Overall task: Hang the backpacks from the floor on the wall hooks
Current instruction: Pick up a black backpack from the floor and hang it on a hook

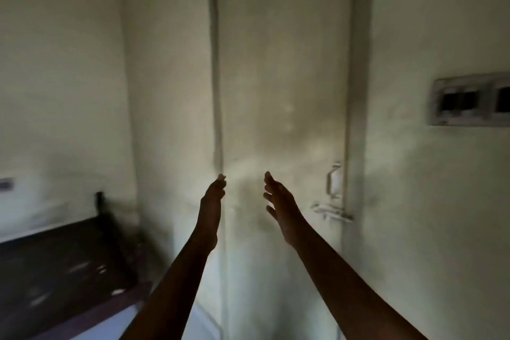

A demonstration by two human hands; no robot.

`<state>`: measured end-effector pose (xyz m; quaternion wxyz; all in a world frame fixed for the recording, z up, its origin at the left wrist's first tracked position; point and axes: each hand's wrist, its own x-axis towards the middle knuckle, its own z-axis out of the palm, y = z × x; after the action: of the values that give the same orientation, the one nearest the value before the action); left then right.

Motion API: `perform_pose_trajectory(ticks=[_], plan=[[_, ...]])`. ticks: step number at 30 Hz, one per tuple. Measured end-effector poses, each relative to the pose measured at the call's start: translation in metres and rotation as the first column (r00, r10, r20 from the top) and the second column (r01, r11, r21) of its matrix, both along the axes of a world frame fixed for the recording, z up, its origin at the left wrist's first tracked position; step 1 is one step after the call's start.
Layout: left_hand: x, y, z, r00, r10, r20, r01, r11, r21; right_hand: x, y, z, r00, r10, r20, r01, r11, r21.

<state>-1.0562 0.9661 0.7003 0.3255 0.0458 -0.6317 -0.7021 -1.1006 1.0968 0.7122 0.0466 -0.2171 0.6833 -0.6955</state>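
So both our arms are stretched straight out at the door [281, 63], a pale one in a grey frame that fills the middle of the view. Our left hand [212, 197] is up in front of the door's left edge, seen edge-on, fingers straight and held together, gripping nothing. Our right hand [278, 201] is near it, in front of the door's lower middle, fingers relaxed, a bit spread and slightly curved, also holding nothing. The hands are apart, palms turned toward each other. Whether either one touches the door, we honestly can't tell. Near the door's right edge, right of our right hand, there's a metal pull handle [334, 182] with a sliding bolt [331, 211] just below it. On the wall right of the door sits a switch plate [469, 99], higher than the handle. Left of the door, low down, is a dark bed frame [60, 262] against the wall. It's all a bit blurry. As for the backpacks, we can't tell where they are from this view.
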Motion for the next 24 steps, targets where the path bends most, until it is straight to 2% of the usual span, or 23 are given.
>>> perform_pose_trajectory(ticks=[3,6,8,11,14,16,21,24], plan=[[0.019,-0.066,-0.018,0.985,0.162,0.059,-0.165,0.985,0.043,-0.004,-0.073,-0.022,0.989,0.139,0.041,-0.139,0.99,-0.004],[0.046,-0.128,-0.038,0.941,0.329,0.076,-0.336,0.935,0.11,0.003,-0.154,-0.037,0.947,0.318,0.054,-0.319,0.947,0.024],[0.066,-0.152,-0.042,0.914,0.397,0.089,-0.405,0.906,0.118,0.009,-0.195,-0.045,0.923,0.38,0.06,-0.383,0.923,0.035],[0.108,-0.202,-0.059,0.793,0.602,0.099,-0.61,0.783,0.122,0.033,-0.267,-0.066,0.833,0.547,0.089,-0.553,0.83,0.077],[0.157,-0.242,-0.081,0.683,0.717,0.141,-0.73,0.67,0.133,0.073,-0.326,-0.089,0.727,0.67,0.151,-0.685,0.722,0.097],[0.198,-0.265,-0.093,0.568,0.811,0.14,-0.822,0.551,0.144,0.106,-0.366,-0.102,0.659,0.734,0.166,-0.752,0.651,0.106],[0.313,-0.322,-0.119,0.347,0.919,0.186,-0.935,0.324,0.145,0.215,-0.463,-0.132,0.463,0.865,0.195,-0.885,0.441,0.148],[0.386,-0.354,-0.134,0.251,0.94,0.23,-0.966,0.229,0.119,0.29,-0.516,-0.14,0.341,0.915,0.214,-0.938,0.318,0.138]])
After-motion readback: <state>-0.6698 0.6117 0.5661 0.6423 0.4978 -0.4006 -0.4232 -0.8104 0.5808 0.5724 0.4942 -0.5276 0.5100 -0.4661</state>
